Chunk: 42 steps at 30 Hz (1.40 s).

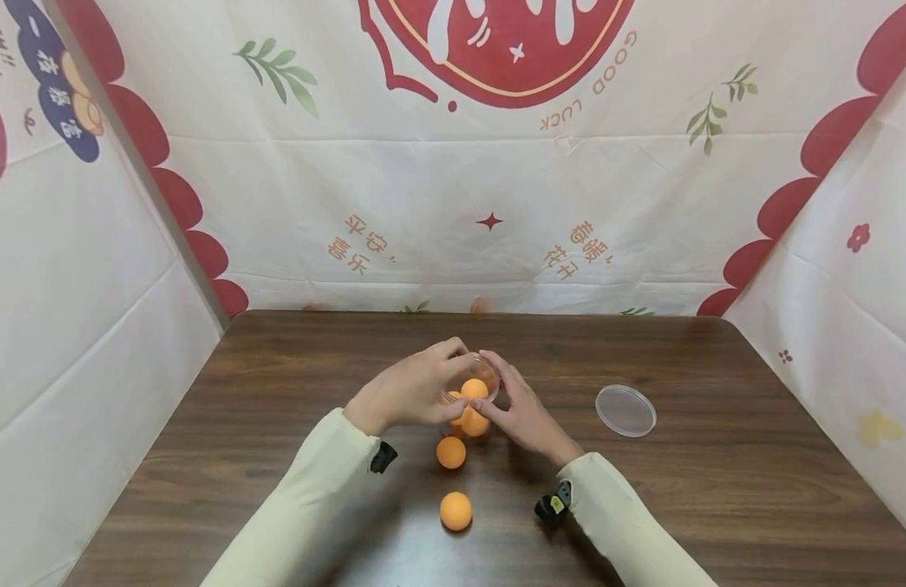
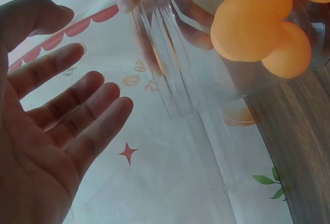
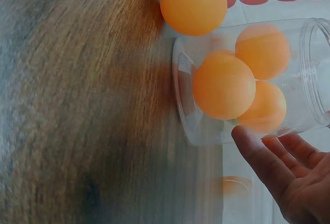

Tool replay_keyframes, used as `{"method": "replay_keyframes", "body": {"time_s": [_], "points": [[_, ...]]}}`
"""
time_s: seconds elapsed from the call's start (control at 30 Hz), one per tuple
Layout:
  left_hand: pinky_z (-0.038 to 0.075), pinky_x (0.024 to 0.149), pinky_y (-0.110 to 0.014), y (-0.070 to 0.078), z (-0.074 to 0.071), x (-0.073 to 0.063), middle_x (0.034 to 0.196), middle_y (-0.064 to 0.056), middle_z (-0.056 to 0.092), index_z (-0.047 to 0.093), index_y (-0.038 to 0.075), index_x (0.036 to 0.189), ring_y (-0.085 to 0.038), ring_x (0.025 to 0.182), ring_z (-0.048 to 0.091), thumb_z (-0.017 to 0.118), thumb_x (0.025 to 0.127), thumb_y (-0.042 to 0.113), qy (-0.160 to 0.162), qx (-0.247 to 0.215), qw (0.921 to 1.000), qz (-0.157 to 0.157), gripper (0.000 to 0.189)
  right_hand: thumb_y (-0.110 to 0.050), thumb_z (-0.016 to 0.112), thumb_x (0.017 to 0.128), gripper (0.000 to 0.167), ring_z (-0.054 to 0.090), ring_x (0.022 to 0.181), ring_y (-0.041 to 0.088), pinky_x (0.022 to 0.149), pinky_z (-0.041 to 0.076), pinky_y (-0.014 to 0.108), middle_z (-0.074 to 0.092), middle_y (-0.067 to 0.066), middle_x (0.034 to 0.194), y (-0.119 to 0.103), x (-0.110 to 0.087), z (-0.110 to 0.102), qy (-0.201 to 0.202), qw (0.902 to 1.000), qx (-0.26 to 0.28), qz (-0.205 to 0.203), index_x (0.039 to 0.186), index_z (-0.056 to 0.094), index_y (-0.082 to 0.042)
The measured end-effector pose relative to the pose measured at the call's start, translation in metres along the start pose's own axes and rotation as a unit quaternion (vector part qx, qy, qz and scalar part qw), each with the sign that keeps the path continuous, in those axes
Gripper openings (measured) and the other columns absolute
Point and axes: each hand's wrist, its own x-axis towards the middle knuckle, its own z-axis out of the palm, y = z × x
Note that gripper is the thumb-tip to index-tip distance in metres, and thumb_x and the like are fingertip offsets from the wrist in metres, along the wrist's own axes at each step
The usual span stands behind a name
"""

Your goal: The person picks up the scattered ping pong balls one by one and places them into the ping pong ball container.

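Observation:
A clear plastic jar [image 1: 491,377] stands on the table in front of me, its mouth uncovered. Three orange balls [image 3: 224,85] lie inside, seen through the wall in the right wrist view. My right hand [image 1: 528,417] holds the jar from the right, thumb on the near side and fingers round behind. At the jar's left my left hand [image 1: 412,387] reaches over its mouth. In the left wrist view that hand's fingers [image 2: 82,113] are spread and loosely bent, apart from the rim, with nothing between them. One loose orange ball [image 1: 451,452] sits just before the jar.
Nearer to me, another orange ball [image 1: 456,511] rests on the brown wooden table [image 1: 276,383]. A clear round lid [image 1: 625,410] lies flat to the right of my right hand. Printed white cloth [image 1: 438,179] hangs behind the table and along both sides.

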Motion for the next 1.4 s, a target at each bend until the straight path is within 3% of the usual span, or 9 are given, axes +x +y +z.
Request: {"method": "replay_keyframes", "body": {"time_s": [0.23,0.37,0.43,0.57,0.77,1.1,1.4], "points": [[0.047,0.074,-0.021,0.006,0.006,-0.009,0.107,-0.004,0.056,0.062,0.010,0.107,-0.011,0.082,0.053,0.068,0.080,0.012,0.020,0.008,0.9995,0.023,0.028,-0.030,0.062,0.092,0.069,0.047,0.120,0.031,0.095,0.042,0.056,0.030,0.012,0.151,0.001,0.000,0.000,0.002,1.0000,0.000,-0.002,0.150,0.024,-0.026],[0.046,0.072,-0.020,0.008,0.011,-0.012,0.104,-0.005,0.056,0.062,0.008,0.105,-0.010,0.079,0.051,0.068,0.078,0.011,0.025,0.011,0.9992,0.030,0.027,-0.030,0.062,0.092,0.069,0.045,0.124,0.031,0.096,0.041,0.056,0.031,0.012,0.151,0.001,0.000,-0.001,0.006,1.0000,0.002,-0.004,0.150,0.025,-0.024],[0.044,0.069,-0.019,0.010,0.014,-0.015,0.101,-0.004,0.054,0.061,0.008,0.104,-0.008,0.075,0.049,0.068,0.078,0.012,0.025,0.011,0.9992,0.030,0.028,-0.029,0.063,0.092,0.069,0.048,0.118,0.031,0.094,0.042,0.054,0.032,0.012,0.150,0.001,0.001,-0.001,0.008,0.9999,0.000,-0.006,0.150,0.025,-0.024],[0.041,0.065,-0.015,0.015,0.023,-0.023,0.099,-0.001,0.049,0.058,0.012,0.109,-0.006,0.072,0.045,0.070,0.078,0.016,0.013,0.019,0.9994,0.028,0.034,-0.026,0.063,0.092,0.069,0.049,0.115,0.031,0.094,0.042,0.052,0.033,0.012,0.149,0.001,0.002,-0.002,0.009,0.9997,-0.008,-0.019,0.150,0.025,-0.022],[0.044,0.072,-0.016,0.026,0.038,-0.032,0.109,0.000,0.050,0.058,0.014,0.114,-0.008,0.087,0.048,0.070,0.079,0.025,-0.011,0.037,0.9990,0.024,0.039,-0.028,0.063,0.091,0.070,0.038,0.134,0.034,0.100,0.037,0.060,0.030,0.011,0.153,0.001,0.002,-0.002,0.012,0.9998,-0.005,-0.013,0.150,0.025,-0.021],[0.036,0.061,-0.009,0.042,0.066,-0.051,0.107,0.001,0.052,0.060,0.016,0.118,-0.004,0.077,0.046,0.073,0.076,0.034,-0.043,0.058,0.9969,0.032,0.047,-0.028,0.064,0.090,0.070,0.036,0.136,0.036,0.101,0.036,0.061,0.031,0.013,0.152,0.003,-0.001,0.002,0.026,0.9996,-0.008,-0.003,0.149,0.028,-0.018],[0.031,0.060,-0.008,0.051,0.076,-0.068,0.099,0.005,0.050,0.060,0.021,0.120,-0.001,0.074,0.041,0.075,0.074,0.040,-0.072,0.096,0.9923,0.032,0.051,-0.028,0.064,0.090,0.070,0.034,0.137,0.035,0.102,0.035,0.060,0.031,0.012,0.152,0.003,0.000,0.005,0.025,0.9996,-0.003,-0.009,0.149,0.027,-0.017]]}}
